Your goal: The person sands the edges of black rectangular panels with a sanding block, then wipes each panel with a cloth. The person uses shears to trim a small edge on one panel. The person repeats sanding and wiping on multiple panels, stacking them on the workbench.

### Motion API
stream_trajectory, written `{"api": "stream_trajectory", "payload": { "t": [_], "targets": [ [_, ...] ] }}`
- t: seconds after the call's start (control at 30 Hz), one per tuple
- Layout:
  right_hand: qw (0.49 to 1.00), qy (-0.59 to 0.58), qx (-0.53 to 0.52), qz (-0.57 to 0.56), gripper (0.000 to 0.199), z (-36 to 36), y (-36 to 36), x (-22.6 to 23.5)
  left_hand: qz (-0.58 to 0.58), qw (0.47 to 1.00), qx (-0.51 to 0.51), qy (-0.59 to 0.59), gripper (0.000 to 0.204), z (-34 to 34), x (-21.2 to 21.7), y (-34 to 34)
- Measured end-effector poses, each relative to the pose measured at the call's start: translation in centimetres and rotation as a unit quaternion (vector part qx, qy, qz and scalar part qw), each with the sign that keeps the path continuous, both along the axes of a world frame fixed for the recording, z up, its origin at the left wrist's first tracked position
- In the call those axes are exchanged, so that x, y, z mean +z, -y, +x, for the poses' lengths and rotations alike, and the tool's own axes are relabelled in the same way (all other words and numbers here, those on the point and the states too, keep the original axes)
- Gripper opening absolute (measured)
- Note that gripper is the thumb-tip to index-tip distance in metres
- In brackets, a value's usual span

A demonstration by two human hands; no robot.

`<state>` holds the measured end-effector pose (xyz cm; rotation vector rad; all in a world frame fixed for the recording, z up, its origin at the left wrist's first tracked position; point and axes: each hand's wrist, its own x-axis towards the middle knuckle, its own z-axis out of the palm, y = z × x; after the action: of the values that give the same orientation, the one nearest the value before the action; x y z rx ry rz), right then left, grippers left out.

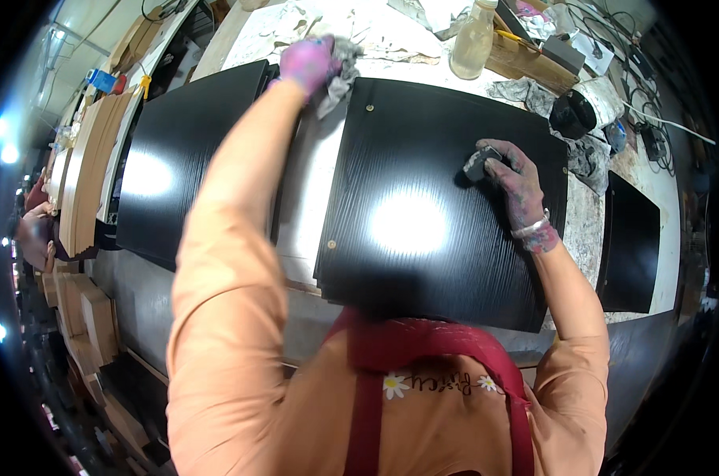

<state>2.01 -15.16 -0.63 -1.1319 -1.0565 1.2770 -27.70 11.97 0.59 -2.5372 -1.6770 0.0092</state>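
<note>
A black wood-grain panel (423, 135) lies flat in front of me, brass-coloured fittings along its edges. My right hand (520, 186), in a stained glove, is closed on a small dark block (478, 163) over the right part of this panel. Whether the block touches the surface I cannot tell. Beyond the panel's far left corner, my left hand (308, 65) in a pink-purple glove is closed on a crumpled grey rag (339, 78). Below that hand is another black panel (181, 143), partly hidden by my left arm.
A clear bottle of pale liquid (473, 40) stands at the back beside a wooden box (530, 62). Grey rags (588, 159) and a black-and-white container (577, 113) lie to the right. A smaller black panel (630, 242) sits farther right. Stacked brown boards (91, 174) and another person (36, 234) are left.
</note>
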Motion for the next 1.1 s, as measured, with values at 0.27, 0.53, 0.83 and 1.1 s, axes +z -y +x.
{"api": "stream_trajectory", "payload": {
  "t": [0.27,0.53,0.83,1.1],
  "targets": [
    [1.0,-0.007,0.029,0.004,0.028,-0.1,0.0,-1.3,0.048,0.993,-0.004,0.111,0.054,-1.1,7.1,19.4],
    [0.996,0.08,0.032,-0.001,0.028,-0.5,-0.3,-0.7,-0.013,0.954,0.003,0.299,0.04,-1.2,-3.1,23.3],
    [0.995,0.087,0.046,0.034,0.028,-0.3,-1.0,-2.0,-0.114,0.927,0.171,0.315,0.043,-5.2,-6.3,20.6],
    [0.998,0.028,0.042,0.026,0.027,0.0,-0.7,-1.4,0.106,0.882,0.089,0.451,0.046,-4.9,0.3,16.0]
  ]
}}
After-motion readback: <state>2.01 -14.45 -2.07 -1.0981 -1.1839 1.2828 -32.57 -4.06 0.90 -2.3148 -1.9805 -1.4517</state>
